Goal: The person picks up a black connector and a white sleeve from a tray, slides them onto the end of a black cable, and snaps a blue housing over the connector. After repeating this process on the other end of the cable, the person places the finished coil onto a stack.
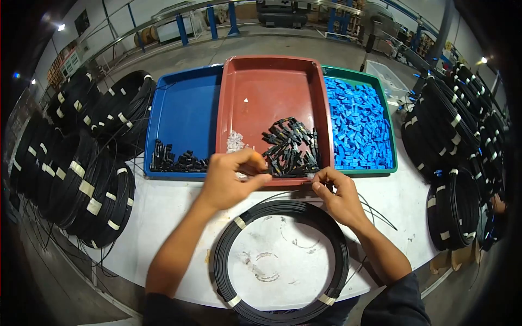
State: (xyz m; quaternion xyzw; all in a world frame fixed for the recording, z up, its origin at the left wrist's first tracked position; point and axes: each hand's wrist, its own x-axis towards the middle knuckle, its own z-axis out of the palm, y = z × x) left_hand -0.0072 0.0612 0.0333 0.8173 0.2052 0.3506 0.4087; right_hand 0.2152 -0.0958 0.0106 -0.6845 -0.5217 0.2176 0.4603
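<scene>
My left hand (231, 179) and my right hand (337, 193) meet at the near rim of the red tray (272, 76). Both pinch a thin black cable end with a small clear piece between the fingertips. The cable runs from a black coil (280, 261) lying flat on the white table in front of me. Inside the red tray lies a heap of black connectors (291, 146) and a small pile of clear parts (235, 141).
A blue tray (185, 108) at the left holds several black connectors (176, 160). A green tray (356, 76) at the right is full of blue parts (359, 127). Stacks of black cable coils stand at the left (76, 163) and right (462, 152).
</scene>
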